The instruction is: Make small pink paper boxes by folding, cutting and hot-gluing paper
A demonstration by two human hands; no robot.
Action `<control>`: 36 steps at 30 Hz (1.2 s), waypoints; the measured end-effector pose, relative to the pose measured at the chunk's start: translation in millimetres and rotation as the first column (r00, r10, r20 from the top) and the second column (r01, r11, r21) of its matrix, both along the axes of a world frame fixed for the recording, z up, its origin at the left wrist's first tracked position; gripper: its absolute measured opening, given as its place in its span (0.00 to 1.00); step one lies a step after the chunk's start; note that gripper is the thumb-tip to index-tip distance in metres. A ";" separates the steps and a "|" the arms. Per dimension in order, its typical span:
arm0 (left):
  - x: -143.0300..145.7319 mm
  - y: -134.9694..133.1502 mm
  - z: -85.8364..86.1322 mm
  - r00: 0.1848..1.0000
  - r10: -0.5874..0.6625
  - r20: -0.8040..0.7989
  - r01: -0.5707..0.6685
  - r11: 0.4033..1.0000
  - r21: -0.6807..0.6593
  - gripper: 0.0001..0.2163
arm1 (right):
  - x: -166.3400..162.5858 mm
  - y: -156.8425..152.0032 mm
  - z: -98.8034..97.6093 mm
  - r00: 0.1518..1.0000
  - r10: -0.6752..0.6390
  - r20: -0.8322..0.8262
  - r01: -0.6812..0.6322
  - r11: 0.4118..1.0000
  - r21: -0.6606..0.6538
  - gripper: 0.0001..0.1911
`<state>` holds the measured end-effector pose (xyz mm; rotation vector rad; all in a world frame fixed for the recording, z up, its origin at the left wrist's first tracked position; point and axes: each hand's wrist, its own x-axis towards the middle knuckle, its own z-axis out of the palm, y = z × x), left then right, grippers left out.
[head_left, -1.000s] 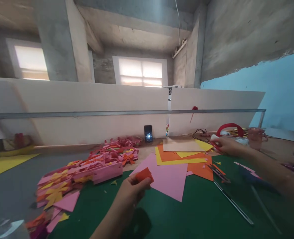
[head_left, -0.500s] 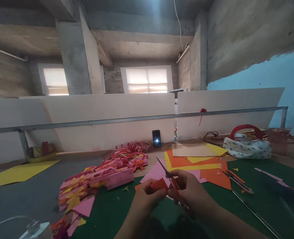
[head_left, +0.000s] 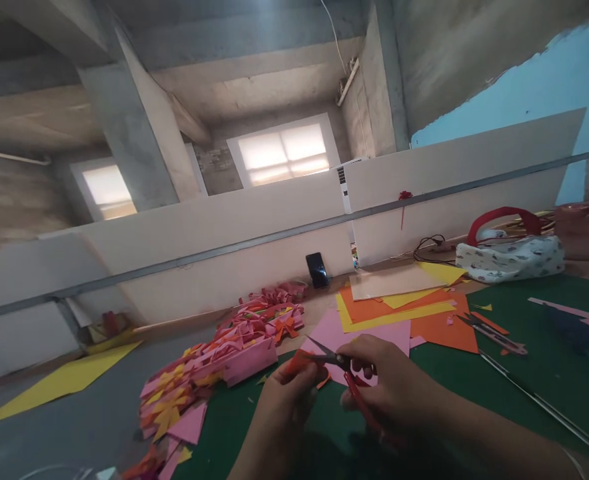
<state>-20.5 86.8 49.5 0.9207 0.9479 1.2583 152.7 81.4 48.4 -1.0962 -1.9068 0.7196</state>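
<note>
My left hand (head_left: 290, 393) pinches a small folded piece of orange-red paper (head_left: 292, 365) above the green cutting mat (head_left: 244, 433). In my right hand (head_left: 387, 373) is a pair of scissors (head_left: 357, 393) with red handles and dark blades. The blades are parted and lie across the paper at my left fingertips. Below and behind the hands is pink paper (head_left: 399, 331). To the left lies a long heap of pink, orange and yellow paper cut-outs (head_left: 249, 360).
Orange paper (head_left: 442, 330), yellow sheets and a tan board (head_left: 394, 281) lie at the back right. A craft knife (head_left: 497, 335) and a metal ruler (head_left: 539, 400) rest on the mat. A phone (head_left: 317, 270) leans on the white panel; a red-handled pouch (head_left: 509, 259) stands far right.
The scissors have swung left, and their blades have opened over the paper in my left hand. A small orange scrap shows below the hands. The head view has tilted.
</note>
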 end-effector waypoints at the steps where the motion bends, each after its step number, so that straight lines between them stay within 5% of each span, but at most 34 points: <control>1: -0.2 -0.4 1.3 1.000 -0.006 0.002 0.006 1.000 0.009 0.10 | 0.5 -0.6 0.0 0.999 -0.012 0.052 0.011 1.000 0.026 0.19; 8: -1.9 6.3 -5.0 0.997 -0.077 -0.016 0.077 0.997 0.010 0.09 | -0.5 -3.3 0.6 0.984 -0.039 0.173 0.024 0.996 0.083 0.18; 36: -1.8 7.1 -6.2 0.998 -0.056 -0.005 0.056 0.998 0.010 0.10 | 0.0 -4.9 -4.2 0.977 -0.037 0.211 0.021 0.997 0.079 0.16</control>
